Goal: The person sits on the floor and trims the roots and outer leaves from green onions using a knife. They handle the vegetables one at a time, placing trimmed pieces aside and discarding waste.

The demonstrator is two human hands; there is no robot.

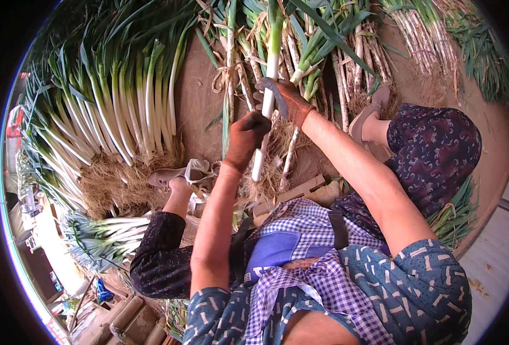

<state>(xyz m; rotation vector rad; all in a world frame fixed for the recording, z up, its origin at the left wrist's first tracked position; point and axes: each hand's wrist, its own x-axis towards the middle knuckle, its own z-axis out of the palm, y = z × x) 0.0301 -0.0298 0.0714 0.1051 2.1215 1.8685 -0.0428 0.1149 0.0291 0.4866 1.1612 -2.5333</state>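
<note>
Both of my hands, in orange work gloves with dark palms, are around one long green onion (270, 64) with a clean white stalk. It stands steeply tilted before me, leaves up and roots down. My left hand (249, 139) is closed around the lower part of the stalk. Higher up, my right hand (287, 101) grips the same stalk, fingers wrapped over it. Behind lie several unpeeled onions (289, 51) with soil-stained, dry outer skins. One dirty stalk (292, 151) lies just right of the held one.
White-stemmed onions (116, 103) with brown roots (116, 189) form a large pile at left. Unpeeled bundles (422, 39) lie at the upper right. My shod feet rest beside the left pile and a bundle on the right. A white plastic bag (199, 170) touches my left shoe (161, 177).
</note>
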